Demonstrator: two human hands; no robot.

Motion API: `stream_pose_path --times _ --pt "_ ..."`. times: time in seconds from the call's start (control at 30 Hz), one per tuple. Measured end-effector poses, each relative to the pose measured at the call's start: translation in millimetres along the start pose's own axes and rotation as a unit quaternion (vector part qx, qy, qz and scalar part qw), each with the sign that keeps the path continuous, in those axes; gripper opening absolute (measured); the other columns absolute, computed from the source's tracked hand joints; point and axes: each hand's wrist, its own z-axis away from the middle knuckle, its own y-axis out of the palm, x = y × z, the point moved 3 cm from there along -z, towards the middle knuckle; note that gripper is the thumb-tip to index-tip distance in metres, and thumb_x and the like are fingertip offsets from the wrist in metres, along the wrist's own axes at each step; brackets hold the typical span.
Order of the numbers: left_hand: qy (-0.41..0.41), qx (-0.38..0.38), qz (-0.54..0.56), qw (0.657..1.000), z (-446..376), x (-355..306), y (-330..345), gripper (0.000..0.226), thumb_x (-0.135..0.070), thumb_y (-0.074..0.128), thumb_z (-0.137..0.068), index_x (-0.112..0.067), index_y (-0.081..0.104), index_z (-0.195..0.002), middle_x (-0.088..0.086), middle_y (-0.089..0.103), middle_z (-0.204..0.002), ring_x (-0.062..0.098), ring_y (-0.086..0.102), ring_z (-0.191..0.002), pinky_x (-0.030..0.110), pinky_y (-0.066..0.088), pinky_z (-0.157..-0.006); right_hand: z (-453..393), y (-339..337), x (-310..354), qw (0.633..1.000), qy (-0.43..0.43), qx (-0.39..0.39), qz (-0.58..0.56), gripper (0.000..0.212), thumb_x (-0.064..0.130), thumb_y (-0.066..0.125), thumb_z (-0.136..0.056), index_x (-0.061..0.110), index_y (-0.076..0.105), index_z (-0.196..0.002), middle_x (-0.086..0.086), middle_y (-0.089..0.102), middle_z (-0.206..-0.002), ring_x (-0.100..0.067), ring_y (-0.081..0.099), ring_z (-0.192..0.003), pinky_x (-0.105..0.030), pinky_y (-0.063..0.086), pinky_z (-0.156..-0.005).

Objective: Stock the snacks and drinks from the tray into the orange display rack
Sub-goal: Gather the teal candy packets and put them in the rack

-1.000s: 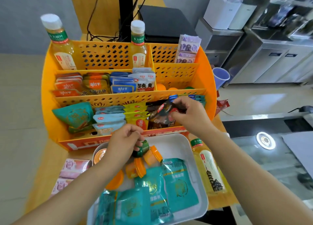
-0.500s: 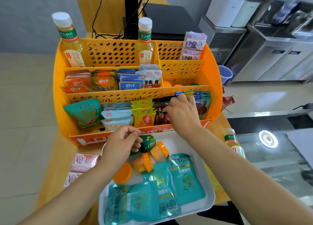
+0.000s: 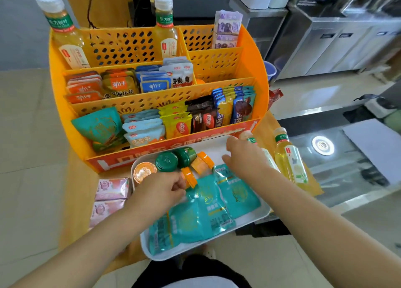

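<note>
The orange display rack (image 3: 59,105) stands behind a white tray (image 3: 213,145). Several teal pouches (image 3: 206,207) fill the tray's near half. Two green cups (image 3: 167,161), orange jelly cups (image 3: 201,161) and an orange-lidded cup (image 3: 144,171) lie in its far half. My left hand (image 3: 160,191) has its fingers curled and pinches a small orange cup (image 3: 189,176) in the tray. Over the tray's far right corner, my right hand (image 3: 243,157) hovers with relaxed fingers and holds nothing. The rack's front row holds teal, pale blue, yellow, dark brown (image 3: 202,116) and blue packets.
Two tea bottles (image 3: 65,31) (image 3: 166,27) and purple packets (image 3: 226,29) stand in the rack's back row. On the table right of the tray stands a yellow tea bottle (image 3: 290,159), with another (image 3: 249,137) partly behind my right hand. Pink packs (image 3: 112,188) lie left of the tray.
My right hand left the dark packet in the rack's front row and drew back over the tray. My left hand let go of the green cup and closed on an orange cup.
</note>
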Motion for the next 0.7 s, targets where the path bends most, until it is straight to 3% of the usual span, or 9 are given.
stream_pose_path --times 0.03,0.1,0.27,0.33,0.4,0.53,0.63,0.7 --pt "0.011 0.021 -0.069 0.997 5.4 0.6 1.5 0.006 -0.031 0.068 -0.084 -0.036 0.069 -0.086 -0.016 0.070 -0.082 0.006 0.063 -0.078 0.033 0.053 -0.069 11.1 11.5 -7.2 0.998 0.012 0.058 0.028 0.026 0.034 0.061 -0.090 0.015 0.048 -0.101 -0.011 0.067 -0.101 -0.036 0.065 -0.092 -0.035 0.043 -0.064" --pt "0.040 0.036 -0.175 0.983 14.5 0.2 4.1 0.017 -0.036 0.060 -0.091 -0.036 0.070 -0.105 -0.013 0.071 -0.101 0.010 0.062 -0.093 0.030 0.050 -0.074 30.5 28.4 -16.2 0.992 0.010 0.111 0.059 0.036 0.044 0.061 -0.088 0.017 0.043 -0.103 -0.009 0.066 -0.103 -0.031 0.065 -0.092 -0.035 0.044 -0.064" --pt "0.063 0.111 -0.354 0.927 29.6 -1.9 19.2 0.029 -0.044 0.044 -0.097 -0.031 0.061 -0.117 -0.008 0.066 -0.114 0.016 0.059 -0.106 0.033 0.051 -0.079 49.6 48.6 -16.4 0.992 -0.005 0.111 0.051 0.079 0.063 0.069 -0.074 0.016 0.039 -0.130 -0.005 0.059 -0.115 -0.026 0.059 -0.106 -0.037 0.052 -0.078" --pt "0.062 0.140 -0.366 0.918 37.4 -0.2 29.7 0.033 -0.048 0.048 -0.093 -0.031 0.057 -0.121 -0.010 0.060 -0.120 0.014 0.056 -0.110 0.033 0.048 -0.080 54.7 54.5 -16.4 0.992 -0.020 0.107 0.070 0.092 0.063 0.073 -0.071 0.014 0.033 -0.138 -0.008 0.054 -0.123 -0.028 0.055 -0.112 -0.037 0.051 -0.084" --pt "0.054 0.155 -0.356 0.920 45.3 7.5 38.7 0.051 -0.055 0.055 -0.085 -0.035 0.047 -0.132 -0.014 0.051 -0.131 0.013 0.052 -0.118 0.033 0.047 -0.085 58.7 59.4 -17.3 0.990 -0.034 0.098 0.091 0.101 0.060 0.072 -0.074 0.010 0.022 -0.146 -0.013 0.049 -0.131 -0.031 0.051 -0.117 -0.039 0.050 -0.090" --pt "0.041 0.125 -0.355 0.925 56.1 25.5 49.5 0.087 -0.060 0.065 -0.075 -0.034 0.025 -0.148 -0.013 0.029 -0.155 0.010 0.036 -0.136 0.026 0.040 -0.099 56.9 62.1 -20.2 0.992 -0.054 0.084 0.081 0.095 0.046 0.072 -0.079 0.006 0.018 -0.147 -0.016 0.046 -0.134 -0.035 0.049 -0.118 -0.040 0.046 -0.097" --pt "0.050 0.096 -0.344 0.933 58.3 27.0 56.5 0.082 -0.051 0.064 -0.078 -0.029 0.028 -0.148 -0.008 0.034 -0.154 0.010 0.039 -0.135 0.025 0.039 -0.102 52.6 59.8 -25.1 0.993 -0.078 0.071 0.059 0.080 0.033 0.070 -0.081 0.006 0.025 -0.141 -0.013 0.051 -0.125 -0.031 0.053 -0.112 -0.037 0.047 -0.092" --pt "0.048 0.053 -0.323 0.944 60.1 24.4 54.8 0.068 -0.044 0.057 -0.078 -0.031 0.038 -0.142 -0.008 0.049 -0.142 0.011 0.050 -0.123 0.028 0.046 -0.091 50.0 53.3 -32.7 0.993 -0.037 0.088 -0.062 0.064 0.024 0.070 -0.079 0.015 0.033 -0.131 -0.004 0.055 -0.111 -0.023 0.058 -0.097 -0.031 0.050 -0.077"
